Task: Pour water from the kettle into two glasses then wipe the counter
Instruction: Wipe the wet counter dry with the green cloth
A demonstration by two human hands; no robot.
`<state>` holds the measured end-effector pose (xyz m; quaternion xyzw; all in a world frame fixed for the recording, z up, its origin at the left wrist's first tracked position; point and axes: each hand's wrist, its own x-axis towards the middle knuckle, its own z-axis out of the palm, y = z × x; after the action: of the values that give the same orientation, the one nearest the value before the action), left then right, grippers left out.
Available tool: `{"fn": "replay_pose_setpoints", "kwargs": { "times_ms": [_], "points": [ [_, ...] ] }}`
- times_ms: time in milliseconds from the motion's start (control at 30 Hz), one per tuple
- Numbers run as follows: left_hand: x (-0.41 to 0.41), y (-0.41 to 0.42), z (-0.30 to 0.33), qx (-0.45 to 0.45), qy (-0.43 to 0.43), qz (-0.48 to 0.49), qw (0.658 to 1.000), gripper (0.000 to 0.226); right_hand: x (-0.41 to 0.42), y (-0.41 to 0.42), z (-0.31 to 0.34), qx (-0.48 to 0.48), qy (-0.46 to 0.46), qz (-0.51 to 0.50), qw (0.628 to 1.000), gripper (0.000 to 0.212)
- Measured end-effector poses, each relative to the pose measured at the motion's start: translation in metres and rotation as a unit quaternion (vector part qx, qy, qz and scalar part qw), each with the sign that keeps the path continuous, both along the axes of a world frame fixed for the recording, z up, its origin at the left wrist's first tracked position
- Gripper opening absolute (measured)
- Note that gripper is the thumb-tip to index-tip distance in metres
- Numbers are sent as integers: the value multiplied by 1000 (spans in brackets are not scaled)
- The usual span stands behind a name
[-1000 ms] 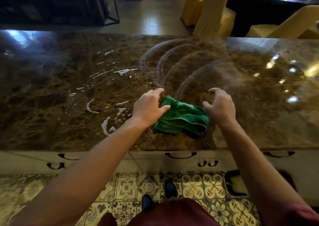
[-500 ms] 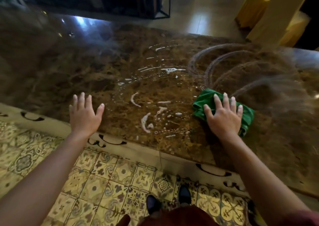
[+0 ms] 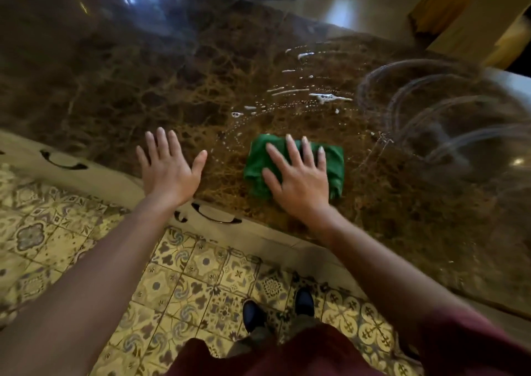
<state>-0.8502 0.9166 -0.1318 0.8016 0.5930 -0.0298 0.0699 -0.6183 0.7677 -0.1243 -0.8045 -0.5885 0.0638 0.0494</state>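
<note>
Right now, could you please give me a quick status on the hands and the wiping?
Right hand flat on green cloth. Left hand open on counter. Water streaks left beyond cloth. Nothing blocking.

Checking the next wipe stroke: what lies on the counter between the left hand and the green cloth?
In the head view, only wet marble counter with small water droplets separates the left hand from the green cloth.

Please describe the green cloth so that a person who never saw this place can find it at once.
Look at the brown marble counter, near its front edge. The green cloth lies bunched there under the flat right hand. It is the only green thing, just below the white water streaks.
</note>
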Motion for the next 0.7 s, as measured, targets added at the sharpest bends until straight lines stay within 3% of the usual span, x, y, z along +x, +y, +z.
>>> {"fn": "replay_pose_setpoints", "kwargs": {
  "times_ms": [167, 400, 567, 633, 700],
  "points": [
    [0, 0, 1, -13, -3, -3, 1000, 97, 76, 87, 15, -59, 9, -104, 993, 67],
    [-4, 29, 0, 26, -62, 16, 998, 74, -26, -39, 2, -25, 1, -29, 999, 66],
    [-4, 31, -8, 49, -69, 46, 995, 67, -63, 79, 2, -5, 2, 84, 996, 65],
    [-6, 32, -8, 58, -55, 42, 996, 66, -40, 143, 8, -21, 16, 73, 997, 65],
    [-5, 32, -8, 46, -56, 40, 997, 66, 15, 186, 15, -46, 34, -7, 998, 67]
  ]
}}
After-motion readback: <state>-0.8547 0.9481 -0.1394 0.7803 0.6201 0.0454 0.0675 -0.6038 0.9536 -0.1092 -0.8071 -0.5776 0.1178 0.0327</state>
